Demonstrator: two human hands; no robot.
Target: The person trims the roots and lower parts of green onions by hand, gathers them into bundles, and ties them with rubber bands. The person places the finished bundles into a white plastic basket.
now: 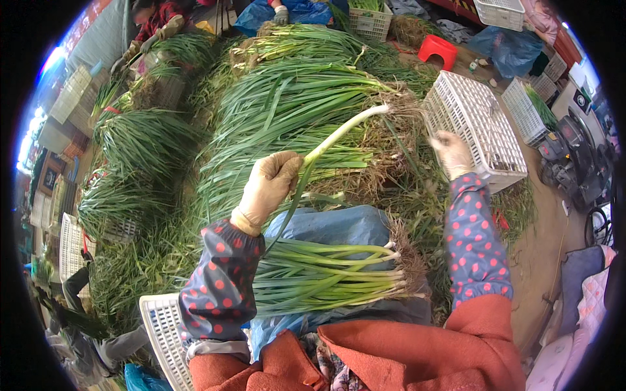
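Observation:
My left hand, in a pale glove, grips a single scallion by its stalk, the white base and roots pointing up to the right. My right hand, gloved too, is raised beside an upturned white plastic crate; its fingers are bent and I cannot tell whether something thin is between them. Across my lap, on blue plastic sheeting, lies a row of scallions with roots to the right. Beyond my hands spreads a large pile of green scallions with brown roots.
Scallion bundles stand at the left. A white crate is by my left elbow. A red plastic stool is at the upper right, a black machine at the far right. Co-workers' gloved hands show at the top. Loose leaves cover the ground.

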